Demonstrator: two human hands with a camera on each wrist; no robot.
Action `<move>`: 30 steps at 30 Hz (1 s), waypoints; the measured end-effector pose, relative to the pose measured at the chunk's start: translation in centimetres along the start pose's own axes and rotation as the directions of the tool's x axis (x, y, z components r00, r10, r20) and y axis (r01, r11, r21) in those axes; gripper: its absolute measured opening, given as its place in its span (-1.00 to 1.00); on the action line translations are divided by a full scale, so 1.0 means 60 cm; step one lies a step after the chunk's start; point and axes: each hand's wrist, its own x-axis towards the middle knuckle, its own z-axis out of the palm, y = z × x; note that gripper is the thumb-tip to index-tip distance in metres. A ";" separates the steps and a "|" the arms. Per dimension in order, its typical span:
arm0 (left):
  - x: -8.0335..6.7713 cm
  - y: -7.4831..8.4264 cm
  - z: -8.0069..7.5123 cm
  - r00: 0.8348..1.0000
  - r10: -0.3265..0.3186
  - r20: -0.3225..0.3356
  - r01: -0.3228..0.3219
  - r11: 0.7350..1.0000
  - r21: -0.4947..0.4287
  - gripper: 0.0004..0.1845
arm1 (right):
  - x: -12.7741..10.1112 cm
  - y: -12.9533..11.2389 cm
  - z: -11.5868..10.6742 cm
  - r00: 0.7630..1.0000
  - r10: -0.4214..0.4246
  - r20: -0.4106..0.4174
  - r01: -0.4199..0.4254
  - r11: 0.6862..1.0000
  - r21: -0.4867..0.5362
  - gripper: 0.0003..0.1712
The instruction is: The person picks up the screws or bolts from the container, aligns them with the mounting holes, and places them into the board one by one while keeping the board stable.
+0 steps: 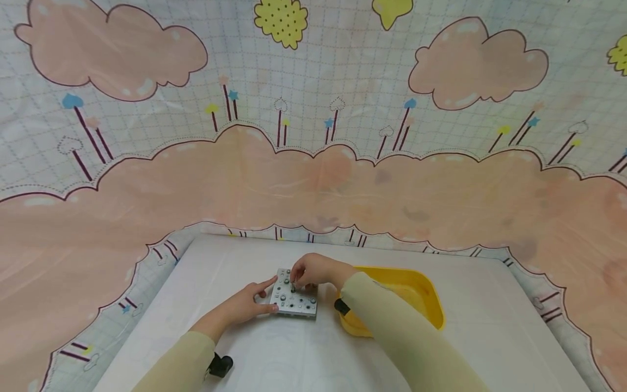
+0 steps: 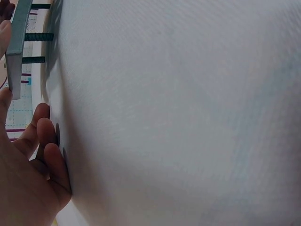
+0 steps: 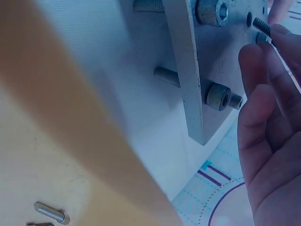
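Observation:
A metal plate [image 1: 302,310] with several holes stands raised off the white table on screws through it. My left hand [image 1: 244,302] holds it at the left side, thumb at the near corner and index finger at the far one. In the left wrist view, threaded shanks [image 2: 39,36] stick out beneath the plate, and the other fingers rest curled by the table. My right hand [image 1: 315,271] pinches a small screw [image 3: 261,26] between thumb and fingertips. The screw's threaded end points at a hole [image 3: 249,19] in the plate. Socket-head screws [image 3: 218,97] sit in the plate nearby.
A yellow tray [image 1: 431,288] stands just right of the plate, under my right forearm. Loose screws [image 3: 51,212] lie inside it. A cloth with printed clouds [image 1: 313,185] hangs behind the white table [image 1: 230,261].

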 end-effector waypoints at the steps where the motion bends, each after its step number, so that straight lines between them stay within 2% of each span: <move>1: 0.000 -0.001 0.000 1.000 0.000 -0.001 0.000 1.000 0.002 -0.06 | 0.000 -0.002 0.001 1.000 0.004 0.001 -0.004 1.000 -0.011 -0.89; 7: -0.002 0.002 -0.002 1.000 0.004 0.003 -0.004 1.000 -0.005 -0.06 | 0.004 -0.011 0.006 1.000 0.021 -0.004 -0.021 0.995 -0.098 -0.87; 18: -0.005 0.006 -0.004 1.000 0.002 0.002 -0.002 1.000 0.001 -0.08 | 0.015 -0.015 0.018 0.999 0.037 0.003 -0.035 0.967 -0.251 -0.88; 25: -0.002 0.002 -0.003 1.000 0.010 0.001 -0.010 1.000 -0.003 -0.07 | 0.011 -0.022 0.018 1.000 0.028 0.012 -0.024 0.963 -0.267 -0.90; 30: 0.000 -0.001 -0.002 1.000 0.003 0.005 -0.003 1.000 0.001 -0.07 | 0.004 -0.020 0.008 1.000 0.009 0.008 -0.007 0.981 -0.193 -0.87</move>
